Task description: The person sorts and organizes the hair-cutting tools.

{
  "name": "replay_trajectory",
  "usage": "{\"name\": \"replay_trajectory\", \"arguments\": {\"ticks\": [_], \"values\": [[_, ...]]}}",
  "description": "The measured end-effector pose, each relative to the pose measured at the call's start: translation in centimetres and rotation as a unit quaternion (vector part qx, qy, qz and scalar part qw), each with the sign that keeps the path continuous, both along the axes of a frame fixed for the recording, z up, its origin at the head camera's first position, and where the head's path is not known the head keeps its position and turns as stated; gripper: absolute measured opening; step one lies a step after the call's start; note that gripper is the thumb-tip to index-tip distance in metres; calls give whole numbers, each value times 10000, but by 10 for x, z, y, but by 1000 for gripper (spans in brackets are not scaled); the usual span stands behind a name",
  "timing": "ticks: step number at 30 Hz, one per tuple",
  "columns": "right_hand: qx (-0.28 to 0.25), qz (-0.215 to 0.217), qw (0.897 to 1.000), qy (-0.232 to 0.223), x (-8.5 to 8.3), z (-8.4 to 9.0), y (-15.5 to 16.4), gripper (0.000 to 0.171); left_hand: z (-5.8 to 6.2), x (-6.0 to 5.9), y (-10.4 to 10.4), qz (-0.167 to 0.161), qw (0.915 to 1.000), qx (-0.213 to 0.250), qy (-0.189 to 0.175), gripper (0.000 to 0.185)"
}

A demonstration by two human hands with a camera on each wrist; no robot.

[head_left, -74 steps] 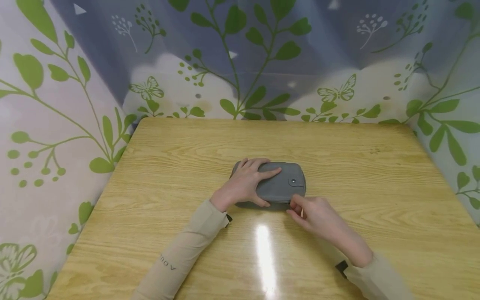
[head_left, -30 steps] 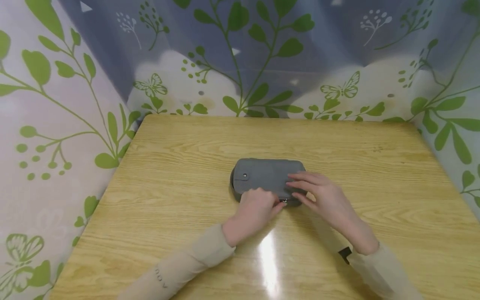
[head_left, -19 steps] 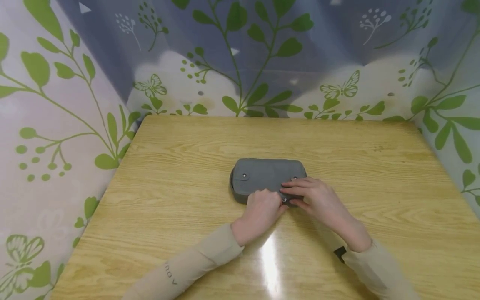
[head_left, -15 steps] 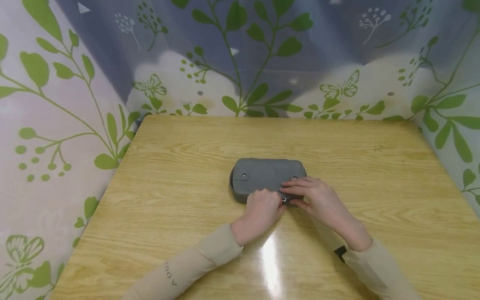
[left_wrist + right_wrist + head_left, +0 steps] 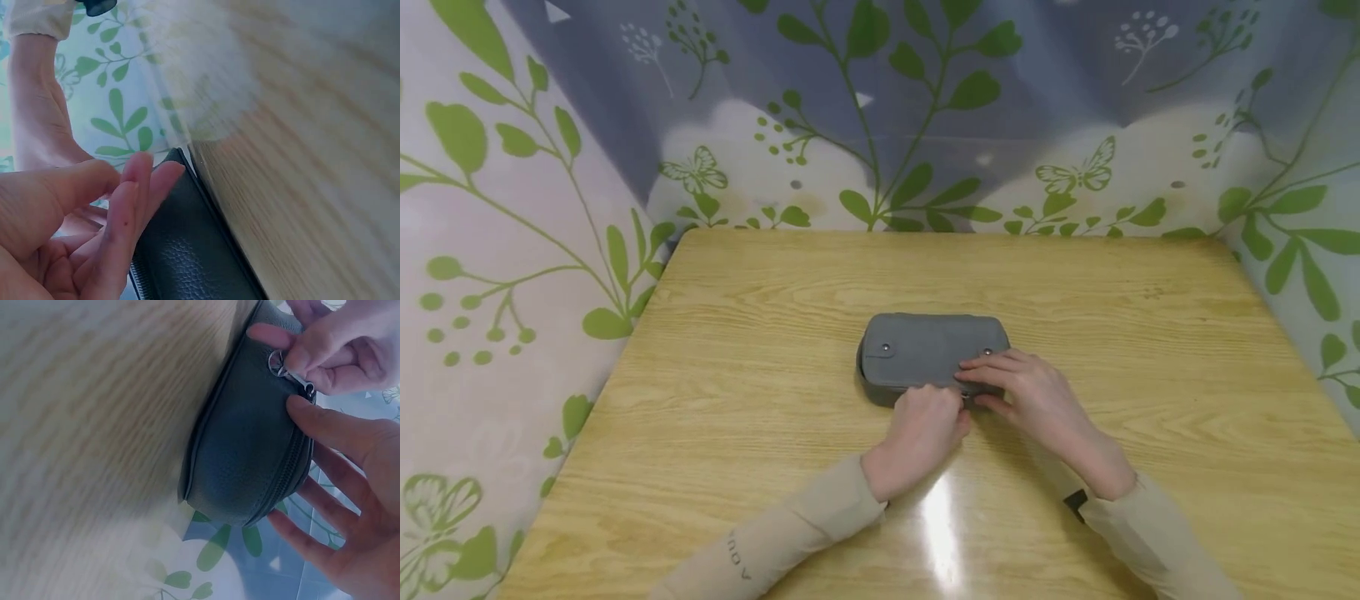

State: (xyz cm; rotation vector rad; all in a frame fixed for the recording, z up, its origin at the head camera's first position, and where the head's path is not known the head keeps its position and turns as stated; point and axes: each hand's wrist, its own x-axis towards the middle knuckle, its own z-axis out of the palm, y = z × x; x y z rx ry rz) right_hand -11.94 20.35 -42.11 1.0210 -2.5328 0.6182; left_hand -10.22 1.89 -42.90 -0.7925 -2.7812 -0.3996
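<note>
A grey pouch (image 5: 925, 342) with two snap tabs lies flat on the table, its zipper running along the near side. In the head view my left hand (image 5: 917, 433) is at the middle of that side. The right wrist view shows its thumb and finger pinching the metal zipper pull (image 5: 300, 380), which ends in a ring. My right hand (image 5: 1037, 396) grips the pouch's right end, fingers over the top and thumb (image 5: 306, 415) against the zipper side, just beside the pull. From the left wrist view, the near side of the pouch (image 5: 194, 250) shows textured leather.
The pouch rests on a wood-grain table (image 5: 760, 333). Patterned curtains (image 5: 820, 108) with green leaves hang behind the table and along its sides. A bright light reflection (image 5: 940, 525) lies on the tabletop between the forearms.
Earlier my left hand lay spread over the pouch and my right hand pinched at its near right edge. Since then my left hand has taken the zipper pull; my right grips the right end.
</note>
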Motion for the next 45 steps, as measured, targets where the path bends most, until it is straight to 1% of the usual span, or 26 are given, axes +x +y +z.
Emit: {"name": "replay_trajectory", "arguments": {"ticks": [4,7,9,12,14,19,23,27,30,32,34,37,38,41,45], "values": [[29,-172,9998,54,0,-1,-2,40,0,-2,1,84,10000,29,-18,37],[136,-340,9993,26,1,0,-4,39,0,-4,1,163,9997,-132,100,40],[214,-431,9988,-25,1,0,-6,38,1,-4,1,219,9994,-248,134,38],[295,-510,9982,-58,1,1,-7,37,2,-5,0,180,9994,-287,30,35],[312,-527,9981,-46,2,2,-8,37,3,-5,-2,101,9996,-205,-143,33],[343,-522,9980,-6,3,3,-7,36,4,-4,-9,-216,9988,41,-428,28],[396,-550,9977,-74,3,3,-6,33,6,-4,-19,-545,9969,171,-540,26],[366,-512,9980,4,3,3,-5,33,10,-8,-28,-869,9936,207,-687,27],[291,-465,9984,100,2,1,-6,32,13,-10,-33,-977,9922,152,-761,26],[249,-450,9986,116,1,0,-5,32,14,-11,-37,-1023,9918,115,-752,25],[227,-449,9987,126,1,-1,-5,31,14,-13,-40,-1111,9918,91,-628,25],[202,-461,9987,127,1,-1,-4,31,13,-17,-45,-1405,9891,92,-436,23],[203,-457,9987,125,1,-1,-4,31,13,-18,-47,-1518,9875,112,-421,23],[211,-447,9987,106,0,-1,-4,31,12,-23,-54,-1814,9821,99,-498,23],[232,-425,9988,92,0,-1,-3,30,12,-26,-60,-2015,9772,91,-666,21]]}}
